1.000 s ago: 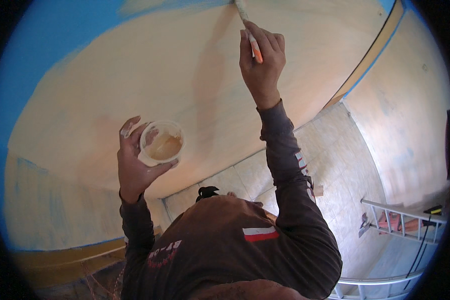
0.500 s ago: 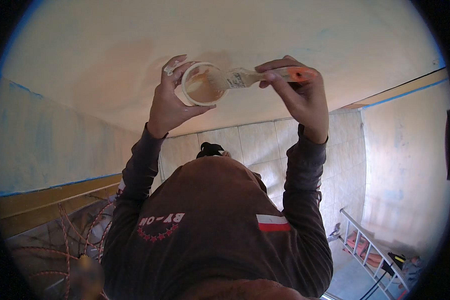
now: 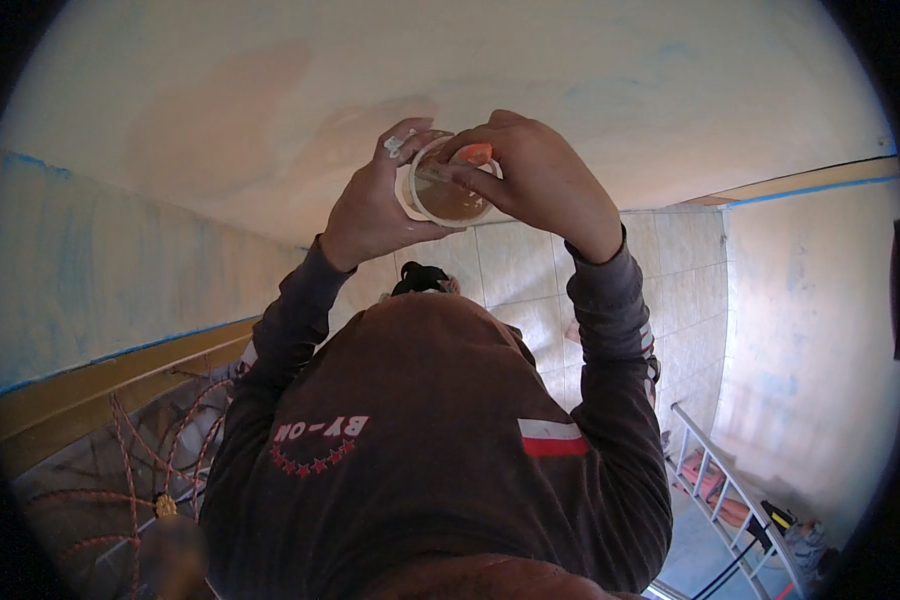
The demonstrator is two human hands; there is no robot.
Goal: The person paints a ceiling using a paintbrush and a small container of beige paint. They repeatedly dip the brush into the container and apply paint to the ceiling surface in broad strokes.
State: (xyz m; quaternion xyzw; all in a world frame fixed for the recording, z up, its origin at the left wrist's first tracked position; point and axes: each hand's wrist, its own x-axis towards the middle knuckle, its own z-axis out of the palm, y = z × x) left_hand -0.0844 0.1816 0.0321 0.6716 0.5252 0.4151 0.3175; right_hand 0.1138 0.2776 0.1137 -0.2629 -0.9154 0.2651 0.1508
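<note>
My left hand (image 3: pixel 370 205) is wrapped round the side of a small round tub (image 3: pixel 416 205) with a pale rim, and white smears mark its fingers. Pale brownish paint (image 3: pixel 462 205) shows inside the tub. Over the tub's right side, my right hand (image 3: pixel 545 180) grips a paintbrush (image 3: pixel 478 154) by its orange handle. The brush points down into the tub, so its bristles are mostly hidden by the fingers and the rim.
A pale, patchily painted wall (image 3: pixel 570 60) stands close in front. Light tiles (image 3: pixel 515 265) cover the floor below. At lower left hang reddish twisted ropes (image 3: pixel 130 460); at lower right is a metal ladder (image 3: pixel 725 480). Blue tape (image 3: pixel 815 190) edges the wall at right.
The paintbrush has moved left from the tub's rim and tipped down into the tub. My left hand and the tub have shifted slightly right, and my hands are closer together.
</note>
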